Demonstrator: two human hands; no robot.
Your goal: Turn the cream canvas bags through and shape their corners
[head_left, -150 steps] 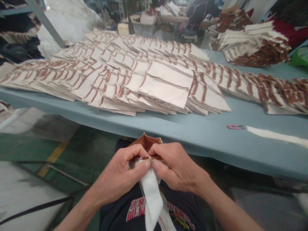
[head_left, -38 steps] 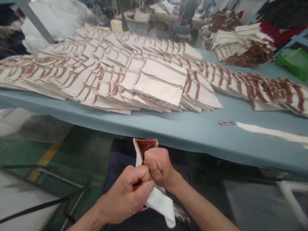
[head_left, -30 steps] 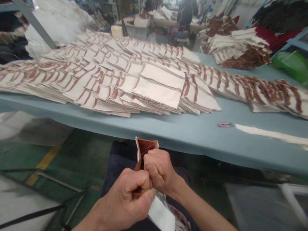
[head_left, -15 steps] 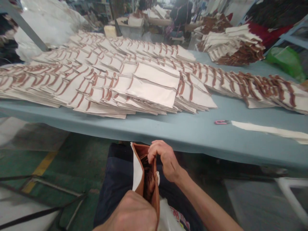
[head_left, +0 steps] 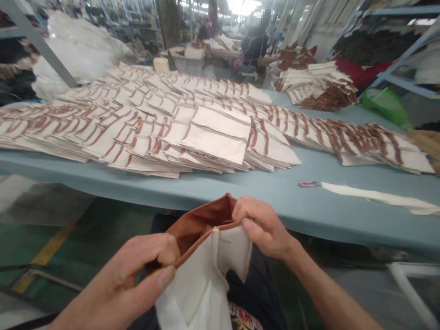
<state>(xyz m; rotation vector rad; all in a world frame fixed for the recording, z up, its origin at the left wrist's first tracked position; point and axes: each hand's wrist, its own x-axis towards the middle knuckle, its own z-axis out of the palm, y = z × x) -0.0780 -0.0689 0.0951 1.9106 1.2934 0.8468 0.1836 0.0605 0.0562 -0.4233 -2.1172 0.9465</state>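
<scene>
A white fabric bag (head_left: 195, 279) with a brown lining hangs over my lap, its mouth held apart. My left hand (head_left: 147, 261) pinches the near rim at the left, thumb outside and fingers inside. My right hand (head_left: 263, 224) grips the same rim at the right, fingers over the brown edge. Between the hands a white seam runs down the outer face, with a small dark thread mark beside it. The lower end of the bag is out of view.
On the blue-covered table (head_left: 268, 183) lie overlapping rows of white pieces with brown edging (head_left: 220, 142). Pink thread snips (head_left: 308, 184) touch a white cloth strip (head_left: 378, 195) at the right. Further back are a white and brown stack (head_left: 318, 87) and a green bag (head_left: 387, 107). A person (head_left: 254, 46) is in the background.
The bag has turned so its white outer face shows, and its mouth is spread sideways. My left hand has moved left along the rim. The view has tilted up slightly.
</scene>
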